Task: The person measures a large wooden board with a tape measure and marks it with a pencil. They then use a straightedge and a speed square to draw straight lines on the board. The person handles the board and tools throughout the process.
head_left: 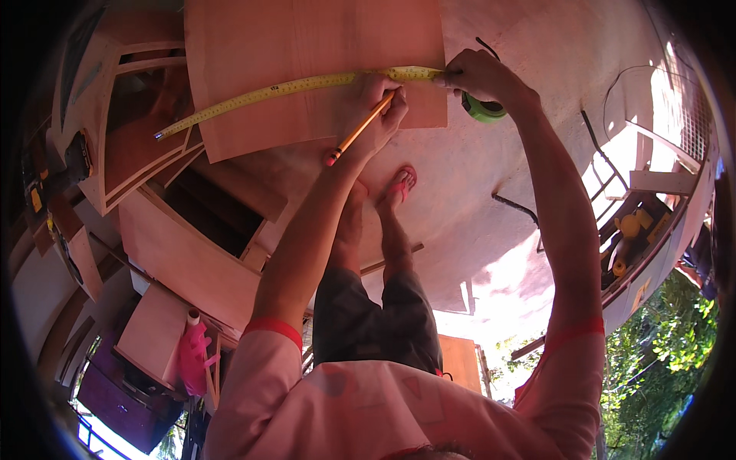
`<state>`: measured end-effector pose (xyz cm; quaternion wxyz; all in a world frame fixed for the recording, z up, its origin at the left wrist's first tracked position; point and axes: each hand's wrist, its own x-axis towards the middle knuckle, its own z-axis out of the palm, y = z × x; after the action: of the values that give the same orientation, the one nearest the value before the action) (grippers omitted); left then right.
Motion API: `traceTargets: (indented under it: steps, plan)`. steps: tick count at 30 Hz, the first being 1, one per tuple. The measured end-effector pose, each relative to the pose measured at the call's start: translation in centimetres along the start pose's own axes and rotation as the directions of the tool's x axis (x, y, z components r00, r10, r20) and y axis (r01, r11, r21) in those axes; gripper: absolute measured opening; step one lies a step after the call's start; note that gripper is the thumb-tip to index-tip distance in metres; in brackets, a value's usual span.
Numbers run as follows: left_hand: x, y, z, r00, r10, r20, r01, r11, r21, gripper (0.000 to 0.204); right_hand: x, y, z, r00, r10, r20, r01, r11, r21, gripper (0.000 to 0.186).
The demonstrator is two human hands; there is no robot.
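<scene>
A yellow tape measure blade stretches across a reddish-brown wooden board, its free end reaching past the board's left edge. My left hand is closed around an orange pencil, eraser end pointing back toward me. The fingers of that hand lie at the blade, covering part of it and hiding the pencil's tip. By the board's right edge, my right hand pinches the blade close to the green tape measure case, which hangs under the hand, partly hidden.
Wooden cabinet frames stand on the left, with an open box-like carcass nearer me. My sandalled foot is on the concrete floor below the board. Dark bent metal rods and a tray of tools are at right.
</scene>
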<state>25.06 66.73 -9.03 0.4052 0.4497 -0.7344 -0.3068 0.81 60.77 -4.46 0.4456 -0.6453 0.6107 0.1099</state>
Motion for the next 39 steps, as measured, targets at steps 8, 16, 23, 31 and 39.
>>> traceTargets:
  steps: [8,16,23,31,39]
  plan:
    - [0.0,-0.1,0.1,0.999,-0.009,0.031,0.007,0.997,0.083,0.017,0.3,0.5,0.3,0.999,-0.031,-0.029,0.031,1.0,0.002,0.039]
    - [0.2,0.2,0.4,0.999,0.028,-0.04,-0.025,0.995,0.092,0.022,0.4,0.4,0.4,0.999,-0.004,-0.032,0.003,1.0,-0.029,0.039]
    - [0.0,-0.8,0.0,0.995,-0.101,0.01,0.101,0.99,-0.094,0.016,0.3,0.3,0.4,0.998,-0.046,-0.033,0.046,0.999,0.002,0.04]
    - [0.2,-0.2,0.3,0.997,-0.071,-0.007,0.071,0.996,0.059,0.016,0.4,0.3,0.4,1.0,-0.007,-0.009,0.007,1.0,-0.009,0.037]
    - [0.4,0.2,0.5,0.999,0.005,-0.044,-0.001,0.995,0.103,0.018,0.3,0.2,0.3,1.0,-0.02,-0.022,0.019,0.999,-0.05,0.04]
